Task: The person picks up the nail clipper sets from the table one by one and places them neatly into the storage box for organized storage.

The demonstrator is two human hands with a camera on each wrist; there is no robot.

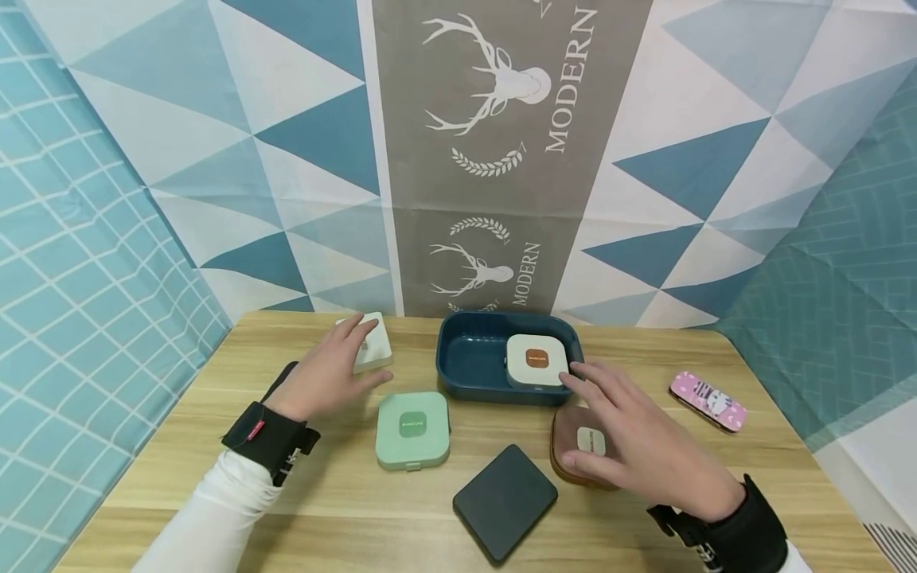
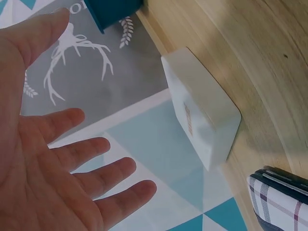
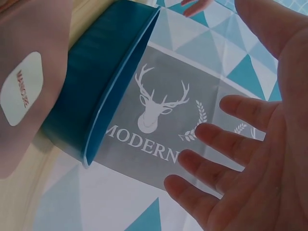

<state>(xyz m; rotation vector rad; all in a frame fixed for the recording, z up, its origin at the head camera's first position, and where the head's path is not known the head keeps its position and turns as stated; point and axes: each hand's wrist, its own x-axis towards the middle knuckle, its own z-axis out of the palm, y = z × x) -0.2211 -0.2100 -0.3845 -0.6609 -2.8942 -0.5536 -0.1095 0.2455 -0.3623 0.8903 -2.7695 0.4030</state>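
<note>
Where patterned cloth hangs, wooden table point(image 1: 215, 477) underneath.

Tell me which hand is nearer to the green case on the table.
Left. The left hand hovers just up and left of the green case, its thumb close to the case's top corner. The right hand is farther off, over the brown case.

Wood-grain table point(image 1: 215, 509), glossy plastic tray point(image 1: 466, 382), matt cases point(image 1: 413, 430)
</note>
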